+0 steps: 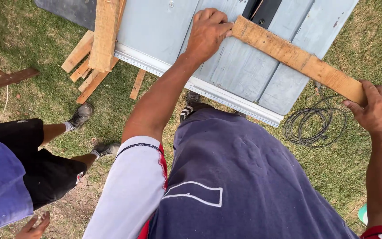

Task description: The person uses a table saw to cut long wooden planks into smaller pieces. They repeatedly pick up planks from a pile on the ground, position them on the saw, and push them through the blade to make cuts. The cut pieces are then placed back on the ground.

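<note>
Left hand (pixel 208 32) is up at the top middle of the frame, fingers curled down over the near end of the wooden plank (pixel 297 57), pressing it onto the grey desk (pixel 155 26). The arm runs straight out from the white sleeve. Right hand (pixel 376 108) sits at the right edge, wrapped loosely around the plank's other end where it sticks out past the desk, over the grass. The plank lies diagonally from top centre to the right edge. A coiled black cable (pixel 315 121) lies on the grass just under it. Scrap boards (pixel 98 44) are piled upper left, and another person's legs (pixel 63 132) show at left.
</note>
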